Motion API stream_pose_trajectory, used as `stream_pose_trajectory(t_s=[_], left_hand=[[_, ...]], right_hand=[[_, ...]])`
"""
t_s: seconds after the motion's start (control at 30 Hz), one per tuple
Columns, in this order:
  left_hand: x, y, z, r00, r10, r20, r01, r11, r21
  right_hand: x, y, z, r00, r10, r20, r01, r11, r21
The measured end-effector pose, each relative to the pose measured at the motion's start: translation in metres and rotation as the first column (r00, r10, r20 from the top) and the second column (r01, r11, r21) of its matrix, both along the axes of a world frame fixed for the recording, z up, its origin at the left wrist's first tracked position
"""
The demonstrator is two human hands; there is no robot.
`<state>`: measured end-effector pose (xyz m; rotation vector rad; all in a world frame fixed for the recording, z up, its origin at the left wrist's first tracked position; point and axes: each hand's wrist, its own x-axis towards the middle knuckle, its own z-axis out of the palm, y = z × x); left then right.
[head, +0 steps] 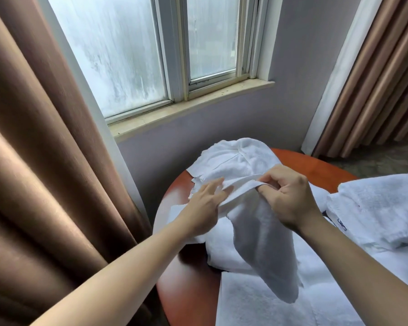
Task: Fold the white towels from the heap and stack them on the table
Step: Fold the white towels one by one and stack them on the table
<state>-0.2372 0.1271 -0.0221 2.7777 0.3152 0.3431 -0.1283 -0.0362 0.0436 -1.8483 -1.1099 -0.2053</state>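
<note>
One heavy brown curtain (33,161) fills the left side in deep vertical folds, its top and bottom cut off by the frame. Beside it the window (151,55) is fogged and streaked, so whatever lies outside cannot be made out; a pale stone sill (191,107) runs beneath.

The left hand (205,205) reaches in over the round table (189,290), pinching the hem of the held towel (264,250), with its thumb hidden under the cloth. The table's glossy reddish-brown top shows bare only along its left rim and far edge, and cloth covers the rest.

Behind the hands lies the heap (233,158), rumpled white terry with a flat woven band, overhanging the far rim. The held towel droops in a soft, nubbly cone above a flat towel (269,302) spread at the near edge, which is cut off below.

The right hand (287,196) grips the same hem with curled fingers, their tips buried in the fold. Further right, folded towels (375,208) lie piled, partly out of frame, with a dark blue mark too small to read. A second brown curtain (375,90) hangs at the far right.
</note>
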Motion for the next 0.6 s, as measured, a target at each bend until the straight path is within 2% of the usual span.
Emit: stream_pose_trajectory(t_s=[0.1,0.2,0.27,0.43,0.6], left_hand=[[0.005,-0.011,0.005,0.984,-0.063,0.169,0.049,0.995,0.086],[0.008,-0.012,0.022,0.928,-0.093,0.361,0.021,0.980,0.199],[0.006,-0.005,0.029,0.898,-0.098,0.428,-0.019,0.966,0.260],[0.003,0.012,0.037,0.917,0.075,0.393,-0.170,0.962,0.214],[0.005,0.012,0.036,0.915,0.023,0.402,-0.122,0.967,0.223]], right_hand=[[0.000,-0.002,0.008,1.000,0.010,0.025,-0.011,1.000,0.012],[0.006,-0.008,0.011,0.997,-0.009,0.080,0.009,1.000,0.002],[0.009,-0.012,0.013,0.995,-0.020,0.095,0.022,1.000,-0.018],[0.004,-0.005,0.018,0.992,-0.012,0.123,0.011,1.000,0.005],[0.002,-0.003,0.020,0.992,-0.034,0.122,0.037,0.999,-0.028]])
